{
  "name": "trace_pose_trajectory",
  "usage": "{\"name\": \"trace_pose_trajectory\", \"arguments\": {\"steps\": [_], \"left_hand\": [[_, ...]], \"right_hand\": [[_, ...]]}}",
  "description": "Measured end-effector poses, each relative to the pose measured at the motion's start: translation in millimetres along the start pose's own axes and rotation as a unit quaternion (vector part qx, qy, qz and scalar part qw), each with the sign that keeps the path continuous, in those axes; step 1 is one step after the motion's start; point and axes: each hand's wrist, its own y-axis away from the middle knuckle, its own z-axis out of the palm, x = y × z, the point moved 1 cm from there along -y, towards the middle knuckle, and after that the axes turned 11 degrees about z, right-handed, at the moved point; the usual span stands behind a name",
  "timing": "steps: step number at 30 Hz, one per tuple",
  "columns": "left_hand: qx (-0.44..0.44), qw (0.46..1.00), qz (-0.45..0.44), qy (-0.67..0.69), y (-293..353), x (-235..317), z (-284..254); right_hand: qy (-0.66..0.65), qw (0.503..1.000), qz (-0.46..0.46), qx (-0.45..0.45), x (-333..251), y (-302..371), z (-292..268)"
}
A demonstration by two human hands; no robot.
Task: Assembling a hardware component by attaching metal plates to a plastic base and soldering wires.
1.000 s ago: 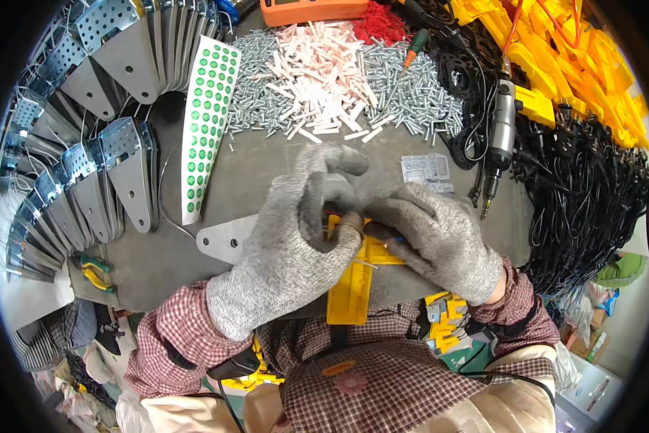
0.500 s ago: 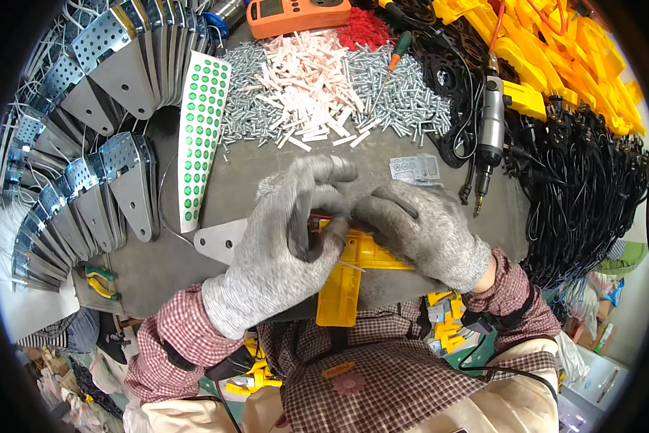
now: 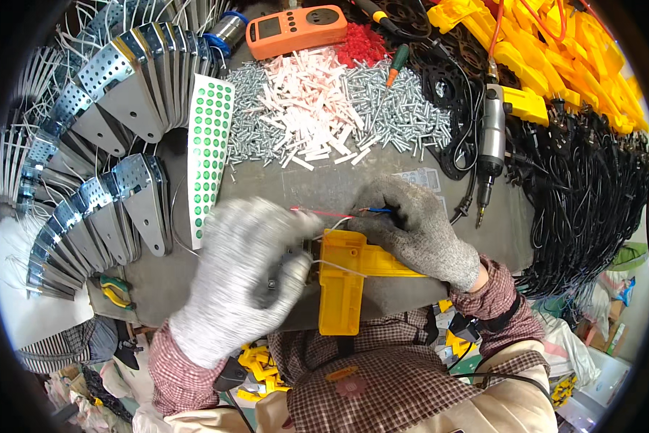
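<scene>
The left hand [image 3: 241, 270], in a grey knit glove, is blurred; whether it grips anything, I cannot tell. A thin red wire [image 3: 324, 213] runs between the 2 hands. Below it, an angular yellow plastic housing [image 3: 341, 299] sits at the tabletop's [image 3: 411, 294] near edge. The right hand [image 3: 414, 229], likewise gloved, closes around a thin blue wire [image 3: 377, 210]. Best keep both wires untwisted, handling them without tugging.

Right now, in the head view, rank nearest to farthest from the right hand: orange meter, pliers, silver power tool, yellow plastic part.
From the right hand:
1. Yellow plastic part, at its lower left
2. Silver power tool, to its right
3. Orange meter, up and left
4. Pliers, far left
</scene>
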Motion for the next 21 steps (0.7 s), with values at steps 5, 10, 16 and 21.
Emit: {"name": "trace_pose_trajectory", "arguments": {"steps": [5, 10, 16, 21], "left_hand": [[-0.075, 0.990, 0.024, -0.117, -10.9, 8.6, 13.1], [-0.119, 0.972, 0.091, -0.179, -1.1, 38.1, 17.0], [-0.128, 0.975, 0.073, -0.168, 2.9, 23.3, 47.3], [-0.082, 0.992, 0.020, -0.095, 9.1, 17.0, 50.0]], "right_hand": [[-0.021, 0.999, -0.039, 0.025, 1.8, -0.9, 4.7], [-0.008, 0.995, -0.100, -0.001, 8.1, 1.5, 6.0], [0.089, 0.977, -0.182, 0.063, -6.8, 0.3, -12.1], [0.095, 0.989, -0.116, -0.014, -21.7, 37.5, -50.0]]}}
